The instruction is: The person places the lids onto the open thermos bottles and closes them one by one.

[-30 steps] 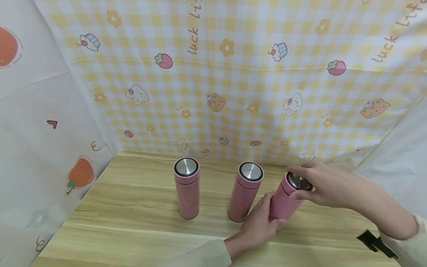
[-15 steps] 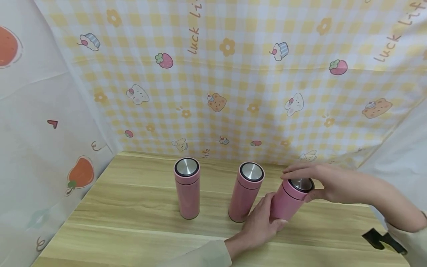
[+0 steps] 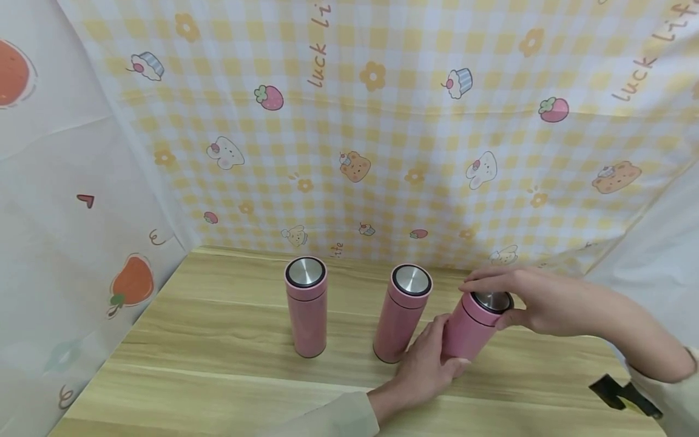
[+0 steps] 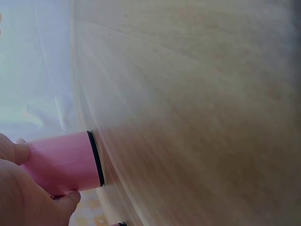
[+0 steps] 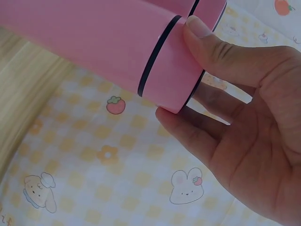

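Observation:
Three pink thermos bottles with steel-topped lids are on the wooden table. Around the body of the right bottle (image 3: 465, 335) curls my left hand (image 3: 423, 370); in the left wrist view its fingers and thumb hold the pink body (image 4: 63, 160) just above the black base. My right hand (image 3: 546, 303) pinches that bottle's lid (image 5: 175, 66) from above, thumb on one side and fingertips on the other, as the right wrist view shows. A thin black ring marks the seam below the lid. The middle bottle (image 3: 398, 321) stands right beside my left hand, and the left bottle (image 3: 307, 318) stands farther off.
A yellow-and-white checked cloth (image 3: 382, 133) with printed cartoons hangs behind the table (image 3: 218, 340). White printed cloth (image 3: 60, 243) covers the left side. A black strap piece (image 3: 622, 394) shows by the right sleeve.
My right hand has shifted on the lid: between the first frame and the second it turned, its thumb moving right along the rim. Since then it looks nearly still. The left hand keeps its hold.

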`<state>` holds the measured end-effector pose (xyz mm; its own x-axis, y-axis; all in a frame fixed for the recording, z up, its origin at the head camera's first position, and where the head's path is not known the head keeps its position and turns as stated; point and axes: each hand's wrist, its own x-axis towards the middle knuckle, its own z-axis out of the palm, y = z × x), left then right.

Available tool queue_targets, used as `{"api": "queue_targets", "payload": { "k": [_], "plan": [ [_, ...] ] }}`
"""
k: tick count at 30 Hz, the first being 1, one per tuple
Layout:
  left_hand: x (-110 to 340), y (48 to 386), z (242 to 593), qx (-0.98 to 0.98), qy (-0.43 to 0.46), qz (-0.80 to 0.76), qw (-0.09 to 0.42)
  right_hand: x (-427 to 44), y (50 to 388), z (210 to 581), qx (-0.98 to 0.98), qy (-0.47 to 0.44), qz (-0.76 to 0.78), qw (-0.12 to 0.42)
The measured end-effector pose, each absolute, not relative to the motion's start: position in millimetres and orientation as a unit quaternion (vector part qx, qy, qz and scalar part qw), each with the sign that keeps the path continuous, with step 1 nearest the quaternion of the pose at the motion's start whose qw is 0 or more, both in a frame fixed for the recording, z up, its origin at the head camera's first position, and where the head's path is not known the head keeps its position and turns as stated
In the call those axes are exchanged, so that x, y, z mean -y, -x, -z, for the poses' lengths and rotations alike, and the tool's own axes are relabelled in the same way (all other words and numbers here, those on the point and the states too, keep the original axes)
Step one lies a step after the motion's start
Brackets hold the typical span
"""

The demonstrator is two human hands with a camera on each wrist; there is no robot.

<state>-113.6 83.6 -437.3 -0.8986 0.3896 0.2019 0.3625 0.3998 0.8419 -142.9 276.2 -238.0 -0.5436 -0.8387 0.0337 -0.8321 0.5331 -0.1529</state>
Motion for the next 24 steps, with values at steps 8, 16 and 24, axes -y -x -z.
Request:
{"api": "queue_targets", "payload": {
  "k": [8,16,24],
  "plan": [
    [-84.1,113.8,437.9,-0.838,-0.224,-0.497,0.012,-271.3,140.7,236.9,-0.881,0.468,0.067,0.019],
    [-84.4,114.5,436.9,-0.836,-0.223,-0.501,0.012,-265.7,141.0,234.2,-0.886,0.46,0.055,0.018],
    [-84.1,114.3,436.3,-0.837,-0.217,-0.501,0.024,-259.7,138.3,232.6,-0.897,0.438,0.045,0.018]
  ]
}}
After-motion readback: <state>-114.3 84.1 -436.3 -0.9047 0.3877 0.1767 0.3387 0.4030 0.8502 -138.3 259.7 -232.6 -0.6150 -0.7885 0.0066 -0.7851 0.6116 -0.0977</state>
